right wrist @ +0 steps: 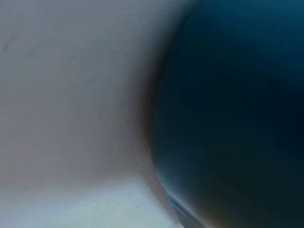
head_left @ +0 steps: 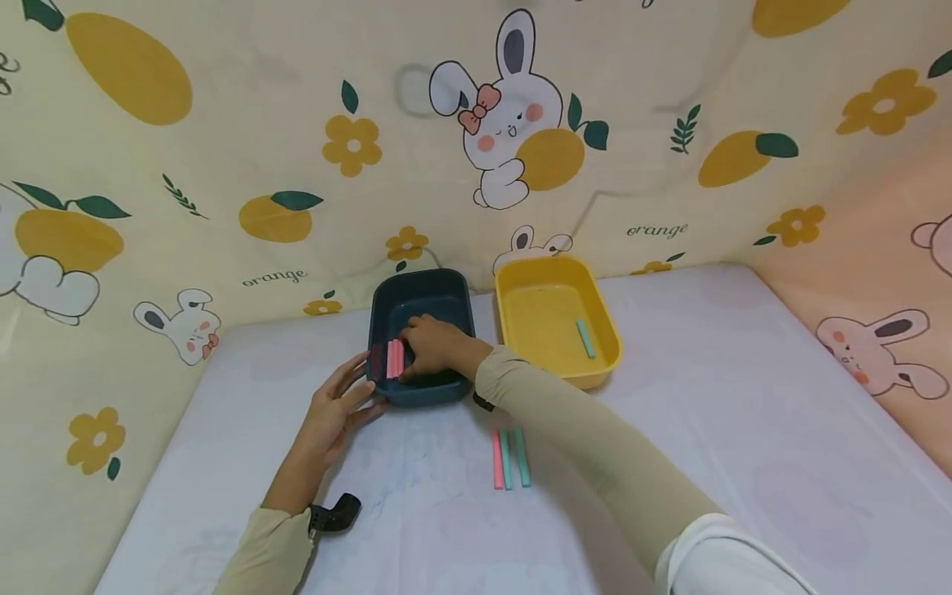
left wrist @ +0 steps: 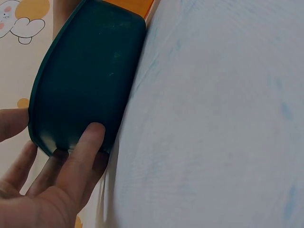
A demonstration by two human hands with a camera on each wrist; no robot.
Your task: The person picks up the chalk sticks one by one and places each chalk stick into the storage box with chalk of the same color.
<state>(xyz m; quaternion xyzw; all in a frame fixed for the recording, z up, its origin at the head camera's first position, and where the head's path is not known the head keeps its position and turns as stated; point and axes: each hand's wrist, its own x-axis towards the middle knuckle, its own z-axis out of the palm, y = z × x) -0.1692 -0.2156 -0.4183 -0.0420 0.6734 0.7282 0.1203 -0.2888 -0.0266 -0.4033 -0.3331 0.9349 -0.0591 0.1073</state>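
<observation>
My right hand reaches into the dark blue bin, thumb and fingertips at the two ends of the rightmost of several pink chalk-like sticks. Those sticks lie side by side along the bin's left wall. The palm side of this hand is hidden. My left hand rests spread fingers against the bin's left end and near corner. In the left wrist view, the fairly straight fingers touch the bin's outer wall. The right wrist view is blurred, filled mostly by the dark bin wall.
A yellow bin stands right of the dark one with a green stick inside. In front, on the white cloth, lie a pink stick and two green sticks. A patterned curtain hangs behind both bins.
</observation>
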